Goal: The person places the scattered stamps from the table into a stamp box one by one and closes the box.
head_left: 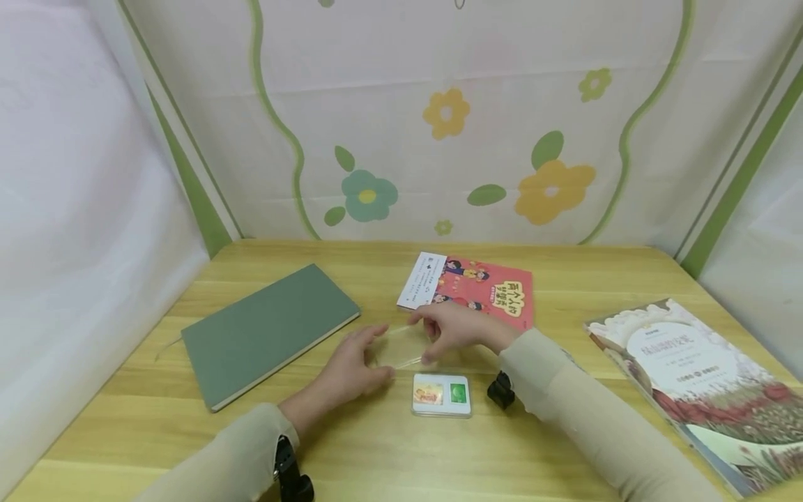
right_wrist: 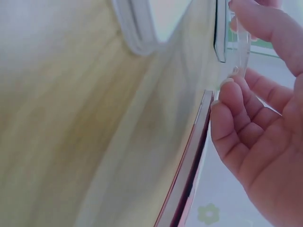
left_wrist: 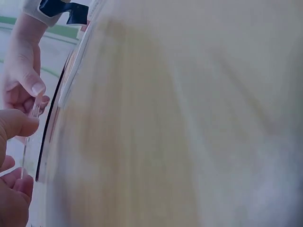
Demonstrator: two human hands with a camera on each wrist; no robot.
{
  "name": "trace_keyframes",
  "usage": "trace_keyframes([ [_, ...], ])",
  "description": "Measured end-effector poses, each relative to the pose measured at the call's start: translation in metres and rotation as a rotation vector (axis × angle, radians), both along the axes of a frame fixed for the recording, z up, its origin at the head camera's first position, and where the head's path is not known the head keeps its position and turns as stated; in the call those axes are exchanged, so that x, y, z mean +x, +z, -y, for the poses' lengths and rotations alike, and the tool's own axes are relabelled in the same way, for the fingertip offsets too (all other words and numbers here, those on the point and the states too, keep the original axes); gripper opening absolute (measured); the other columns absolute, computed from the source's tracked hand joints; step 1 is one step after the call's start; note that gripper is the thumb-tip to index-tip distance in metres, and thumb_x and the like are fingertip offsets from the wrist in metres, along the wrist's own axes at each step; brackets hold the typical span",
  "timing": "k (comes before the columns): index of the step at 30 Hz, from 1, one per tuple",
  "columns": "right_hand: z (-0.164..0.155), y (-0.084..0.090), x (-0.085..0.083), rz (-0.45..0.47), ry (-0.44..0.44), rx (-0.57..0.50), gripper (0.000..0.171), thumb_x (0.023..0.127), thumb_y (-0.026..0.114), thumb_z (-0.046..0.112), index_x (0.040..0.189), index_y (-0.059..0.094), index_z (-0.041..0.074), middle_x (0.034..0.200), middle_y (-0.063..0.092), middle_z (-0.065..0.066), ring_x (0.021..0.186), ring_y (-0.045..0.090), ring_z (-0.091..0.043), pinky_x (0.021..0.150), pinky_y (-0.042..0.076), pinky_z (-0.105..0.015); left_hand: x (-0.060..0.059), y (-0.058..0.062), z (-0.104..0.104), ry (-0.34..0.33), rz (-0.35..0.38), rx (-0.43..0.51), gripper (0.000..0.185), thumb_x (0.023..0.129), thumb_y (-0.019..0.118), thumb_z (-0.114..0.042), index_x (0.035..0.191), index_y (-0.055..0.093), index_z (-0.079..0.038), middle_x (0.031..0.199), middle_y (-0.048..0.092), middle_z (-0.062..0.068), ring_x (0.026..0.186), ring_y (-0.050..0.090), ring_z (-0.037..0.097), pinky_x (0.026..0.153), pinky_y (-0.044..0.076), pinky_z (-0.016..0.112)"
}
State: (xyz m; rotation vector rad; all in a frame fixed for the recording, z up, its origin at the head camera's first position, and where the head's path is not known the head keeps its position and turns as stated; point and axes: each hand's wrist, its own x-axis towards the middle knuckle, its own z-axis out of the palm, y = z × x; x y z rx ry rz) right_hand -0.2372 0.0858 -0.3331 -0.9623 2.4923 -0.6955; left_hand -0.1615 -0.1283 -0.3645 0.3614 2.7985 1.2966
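Note:
A thin, see-through plastic cover is held between both hands above the table. My left hand pinches its left side between thumb and fingers; the left wrist view shows the cover edge-on there. On the other side, my right hand grips the cover's right edge, and the right wrist view shows the clear edge at its thumb and fingers. Just nearer to me than the cover lies a small flat white case with an orange-and-yellow picture and a green one on its face.
A green hardcover notebook lies at the left. Behind the right hand is a red-and-white illustrated booklet, partly hidden by it. A flowered book lies at the right. A patterned cloth stands behind the wooden table.

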Motion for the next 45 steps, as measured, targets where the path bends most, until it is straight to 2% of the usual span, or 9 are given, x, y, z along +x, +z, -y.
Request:
trace_keyframes([
  [9,-0.016,0.004,0.027,-0.031,-0.100,-0.055,0.062,0.069,0.081,0.031,0.122,0.056,0.012,0.074,0.052,0.000,0.066,0.046,-0.012,0.058,0.036,-0.025,0.003,0.004,-0.006,-0.126,-0.041,-0.008,0.072,0.075,0.075,-0.017,0.138,0.042,-0.008,0.138,0.044,0.010,0.109,0.049,0.026,0.092,0.043,0.042],
  [17,-0.024,0.010,0.057,-0.049,-0.236,-0.063,0.063,0.066,0.083,0.030,0.119,0.057,0.008,0.073,0.050,0.000,0.066,0.044,-0.013,0.056,0.035,-0.024,0.006,0.012,-0.009,-0.251,-0.004,-0.017,0.071,0.078,0.072,-0.019,0.141,0.039,-0.011,0.141,0.039,0.009,0.114,0.050,0.028,0.092,0.045,0.042],
  [23,-0.030,0.013,0.075,-0.038,-0.280,-0.099,0.062,0.066,0.083,0.028,0.116,0.056,0.004,0.073,0.050,-0.001,0.065,0.044,-0.013,0.055,0.035,-0.024,0.008,0.013,-0.013,-0.316,0.003,-0.040,0.070,0.078,0.072,-0.021,0.140,0.040,-0.010,0.140,0.041,0.008,0.114,0.049,0.026,0.094,0.042,0.043],
  [29,-0.036,0.007,0.085,-0.030,-0.291,-0.109,0.064,0.066,0.083,0.030,0.117,0.056,0.003,0.072,0.050,0.001,0.061,0.043,-0.011,0.053,0.036,-0.022,0.012,0.012,-0.019,-0.351,0.022,-0.062,0.072,0.077,0.073,-0.023,0.140,0.040,-0.011,0.140,0.042,0.008,0.114,0.049,0.024,0.096,0.041,0.043],
  [36,-0.041,-0.005,0.093,0.029,-0.305,-0.132,0.065,0.065,0.083,0.028,0.119,0.054,0.003,0.074,0.053,0.001,0.062,0.046,-0.011,0.054,0.041,-0.023,0.017,0.010,-0.023,-0.380,0.037,-0.102,0.072,0.075,0.074,-0.024,0.139,0.043,-0.011,0.140,0.042,0.007,0.128,0.038,0.025,0.104,0.032,0.047],
  [45,-0.042,-0.013,0.095,0.077,-0.314,-0.148,0.061,0.064,0.083,0.026,0.115,0.056,0.006,0.074,0.053,0.000,0.064,0.047,-0.012,0.054,0.040,-0.024,0.017,0.008,-0.027,-0.416,0.030,-0.188,0.071,0.075,0.075,-0.023,0.137,0.044,-0.008,0.137,0.045,0.006,0.126,0.040,0.023,0.105,0.032,0.043],
])
